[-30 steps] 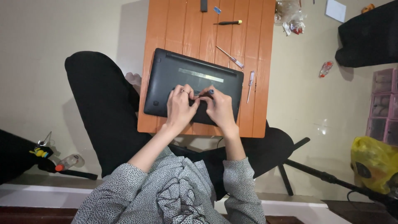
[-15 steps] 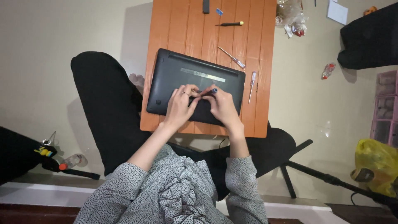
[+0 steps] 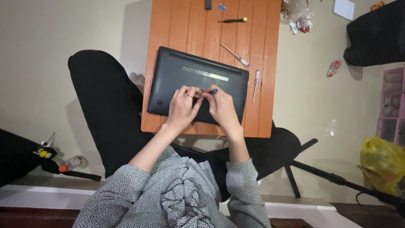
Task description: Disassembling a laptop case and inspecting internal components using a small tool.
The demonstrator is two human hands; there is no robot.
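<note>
A black laptop lies bottom side up on a small orange wooden table. Both of my hands rest on its near half, close together. My right hand grips a small blue-tipped tool held against the laptop's underside. My left hand sits just beside it with fingers curled, its fingertips meeting the right hand's at the tool; whether it grips anything is not visible.
Three screwdrivers lie on the table: one with a yellow end at the far side, two with clear handles to the right of the laptop. A yellow bag, pink drawers and a black stand leg are on the floor.
The view has shifted slightly; both hands stay on the laptop's underside with only small finger movement around the tool.
</note>
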